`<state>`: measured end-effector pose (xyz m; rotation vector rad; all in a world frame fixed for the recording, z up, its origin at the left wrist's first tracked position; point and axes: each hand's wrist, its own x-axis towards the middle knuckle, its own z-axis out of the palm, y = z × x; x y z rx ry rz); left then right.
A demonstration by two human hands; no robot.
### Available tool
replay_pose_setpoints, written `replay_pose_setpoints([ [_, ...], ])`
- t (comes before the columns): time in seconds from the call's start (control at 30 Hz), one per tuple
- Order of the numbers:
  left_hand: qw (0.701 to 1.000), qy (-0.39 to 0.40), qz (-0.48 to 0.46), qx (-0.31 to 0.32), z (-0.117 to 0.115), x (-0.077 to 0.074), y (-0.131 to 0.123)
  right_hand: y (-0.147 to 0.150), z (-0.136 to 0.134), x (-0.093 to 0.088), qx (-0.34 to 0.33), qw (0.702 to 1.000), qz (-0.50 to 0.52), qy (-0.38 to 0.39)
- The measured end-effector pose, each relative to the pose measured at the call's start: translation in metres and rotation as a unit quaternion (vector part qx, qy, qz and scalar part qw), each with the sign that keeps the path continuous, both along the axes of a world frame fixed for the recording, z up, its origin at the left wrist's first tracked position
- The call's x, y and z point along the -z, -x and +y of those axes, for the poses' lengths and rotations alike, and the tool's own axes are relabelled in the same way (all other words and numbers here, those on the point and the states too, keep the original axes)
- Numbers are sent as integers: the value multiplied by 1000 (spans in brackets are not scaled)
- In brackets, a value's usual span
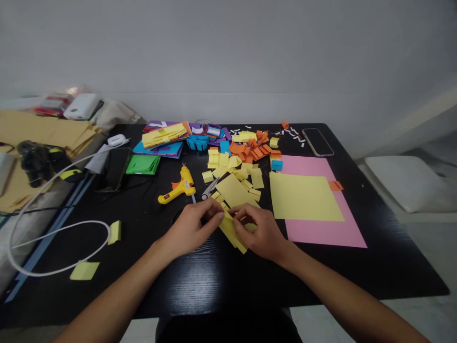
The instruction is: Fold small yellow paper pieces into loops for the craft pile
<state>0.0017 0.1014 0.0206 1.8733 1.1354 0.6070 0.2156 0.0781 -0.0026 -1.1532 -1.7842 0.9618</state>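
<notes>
A folded strip of yellow paper (233, 233) hangs slantwise between my two hands, above the near part of the black table. My left hand (196, 221) pinches its upper left end between thumb and forefinger. From the other side, my right hand (259, 231) grips the strip along its edge, fingers curled. Just beyond my fingers lie a larger yellow sheet (235, 190) and many small folded yellow pieces (256, 178). Silver scissors (210, 188) rest partly under these pieces. To the left, a yellow glue gun (179, 186) lies on its side.
Pink paper (324, 233) with a yellow sheet (305, 197) on it lies right. Orange folded pieces (255, 151) and stacked coloured paper (166, 136) sit at the back. A white cable (60, 272) loops at left. Phones lie at back right (317, 142) and left (116, 169).
</notes>
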Motion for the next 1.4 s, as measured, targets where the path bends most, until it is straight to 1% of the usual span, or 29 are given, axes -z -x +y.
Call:
replay_pose_setpoints([
  [0.07, 1000, 17, -4, -13, 0, 1, -1, 2, -2, 0, 6, 1000, -6, -9],
  [0.2, 999, 42, -13, -18, 0, 4, 0, 5, -5, -1, 5, 1000, -8, -18],
  [0.3, 998, 57, -34, -15, 1, 3, 2, 6, -4, -2, 4, 1000, 15, 10],
  [0.4, 995, 73, -68, -13, 1, 3, 2, 6, -2, -2, 19, 998, 39, 47],
  [0.5, 994, 72, -81, -21, 2, 4, 2, 4, 0, -1, 45, 996, 52, 49],
  [0.57, 994, 65, -82, -31, 2, 6, 2, 3, 2, 0, 48, 995, 65, 56],
  [0.63, 994, 58, -88, -43, 1, 7, 2, 3, 3, 1, 39, 990, 93, 94],
  [0.73, 994, 37, -86, -52, 1, 9, 0, 4, 6, 4, 28, 973, 149, 177],
  [0.83, 996, 21, -69, -54, 0, 9, -2, 5, 8, 9, 6, 960, 166, 226],
  [0.9, 996, 28, -64, -47, -1, 8, -3, 5, 9, 12, -6, 959, 158, 235],
  [1.0, 996, 44, -63, -36, -1, 6, -4, 6, 7, 13, 5, 965, 145, 220],
  [1.1, 997, 43, -47, -40, -1, 6, -4, 6, 5, 10, 15, 968, 143, 206],
  [1.23, 997, 40, -47, -43, 0, 8, -3, 7, 5, 5, -5, 969, 133, 207],
  [1.3, 997, 34, -55, -46, 0, 10, -4, 7, 5, 4, -31, 967, 113, 224],
  [1.4, 997, 25, -51, -57, 0, 11, -5, 6, 4, 7, -74, 948, 132, 282],
])
